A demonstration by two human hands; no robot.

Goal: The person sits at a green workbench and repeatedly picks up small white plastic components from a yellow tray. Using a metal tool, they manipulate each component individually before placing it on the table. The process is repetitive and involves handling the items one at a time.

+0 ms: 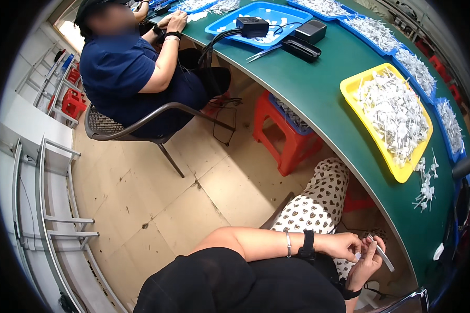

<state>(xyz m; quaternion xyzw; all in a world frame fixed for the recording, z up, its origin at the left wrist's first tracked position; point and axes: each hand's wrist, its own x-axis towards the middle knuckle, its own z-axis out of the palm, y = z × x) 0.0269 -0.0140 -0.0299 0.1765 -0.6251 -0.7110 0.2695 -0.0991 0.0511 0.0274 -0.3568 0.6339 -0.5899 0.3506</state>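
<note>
Right hand (364,266): grasping tweezers (384,255); fingers wrapped round the shank, tips up toward the left hand; sits nearer the wearer than the yellow tray (401,175), off the table edge.
Left hand (344,245): pinching a small white piece (357,256) between fingertips, just beside the right hand; fine detail of the piece too small to tell.
White piece: in the left fingertips, over the lap, on the wearer's side of the yellow tray.
Tweezer handling: judged best with a light grip, tips lined up square to the piece before closing; too much squeeze could bend it or flick it away.
Support: left pinch should probably stay near the worked end, fingertips clear of the tips; bracing both hands together would likely cut wobble.
Loose white pieces (426,189): on the green table (318,83), just beside the yellow tray's near end.
Yellow tray: heaped with white pieces.
Blue trays (432,97): along the far side of the yellow tray, filled too.
Co-worker (120,73): seated, well left of the yellow tray.
</note>
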